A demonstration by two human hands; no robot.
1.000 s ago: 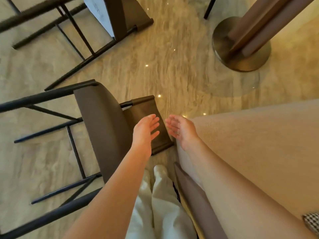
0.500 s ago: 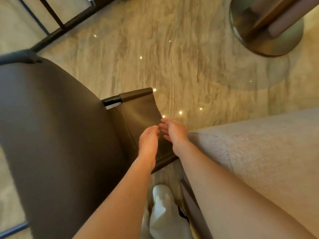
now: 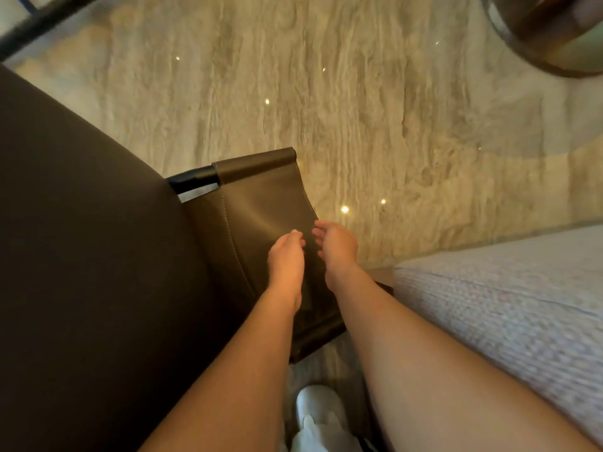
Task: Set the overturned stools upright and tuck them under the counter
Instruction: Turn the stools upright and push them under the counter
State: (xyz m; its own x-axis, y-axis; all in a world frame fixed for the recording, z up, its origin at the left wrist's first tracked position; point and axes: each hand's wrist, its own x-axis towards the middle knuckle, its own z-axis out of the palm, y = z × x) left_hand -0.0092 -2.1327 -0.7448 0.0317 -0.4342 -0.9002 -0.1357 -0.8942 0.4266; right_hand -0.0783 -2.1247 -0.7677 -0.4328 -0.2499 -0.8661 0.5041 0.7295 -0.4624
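The stool (image 3: 98,256) fills the left of the view, just in front of the person. Its broad dark brown seat (image 3: 81,207) stands close to the camera, and its legs are out of sight. Its backrest (image 3: 257,203) is an olive-brown leather panel with a stitched seam down one side and a rolled top hem. A black frame tube (image 3: 192,179) slides into that hem at the panel's upper left.

The left hand (image 3: 285,262) lies on the middle of the backrest with its fingers bent and the tips on the leather. The right hand (image 3: 336,249) sits at the backrest's right edge, fingers curled inward toward the left hand, the two nearly touching. Both thumbs are hidden, so I cannot tell whether either hand truly grips the panel.

Beyond the backrest spreads a polished beige stone floor (image 3: 326,93), veined and dotted with small bright reflections. Right of the backrest lies a pale grey woven cushion (image 3: 505,305). Far up and to the right of the backrest stands a round metal base (image 3: 561,44). Far to its upper left a black bar (image 3: 42,21) crosses the corner. Below the backrest is a white shoe (image 3: 318,407).
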